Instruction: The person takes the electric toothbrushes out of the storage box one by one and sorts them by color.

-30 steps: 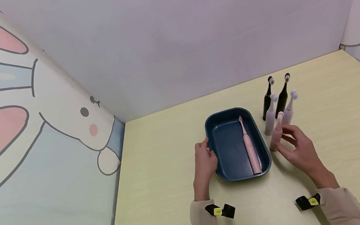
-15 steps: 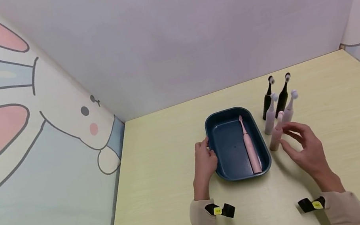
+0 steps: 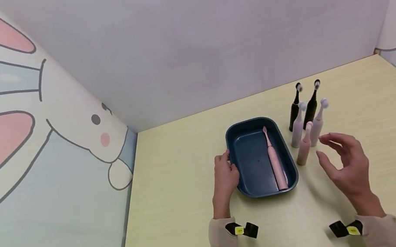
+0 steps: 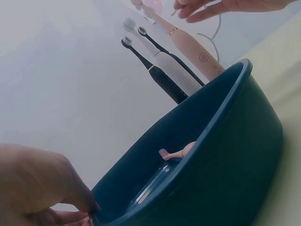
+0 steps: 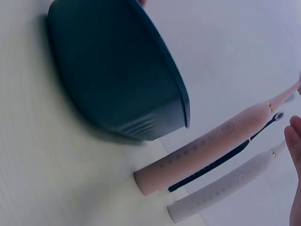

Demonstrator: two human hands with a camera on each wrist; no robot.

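My left hand [image 3: 225, 176] grips the left rim of a dark blue plastic bin [image 3: 252, 173], thumb and fingers pinching its edge in the left wrist view. Inside the bin, along its right side, lies a pink electric toothbrush [image 3: 276, 167]. Another pink electric toothbrush [image 3: 304, 149] stands upright just right of the bin. My right hand [image 3: 350, 163] hovers to the right of it, thumb and fingers apart with nothing between them. Its fingertips [image 5: 292, 137] are near the brush-head end of a white electric toothbrush [image 5: 221, 188] in the right wrist view.
Behind the upright pink toothbrush stand two white toothbrushes, the left one [image 3: 297, 132] close by it, and two black toothbrushes, the right one [image 3: 311, 110] farther back. They share a pale wooden table [image 3: 178, 166]. A plain wall [image 3: 200, 43] rises along the table's far edge.
My right hand has let go of the upright pink toothbrush and moved off to the right, its fingers spreading. The toothbrush stays standing, and my left hand keeps its place on the bin.
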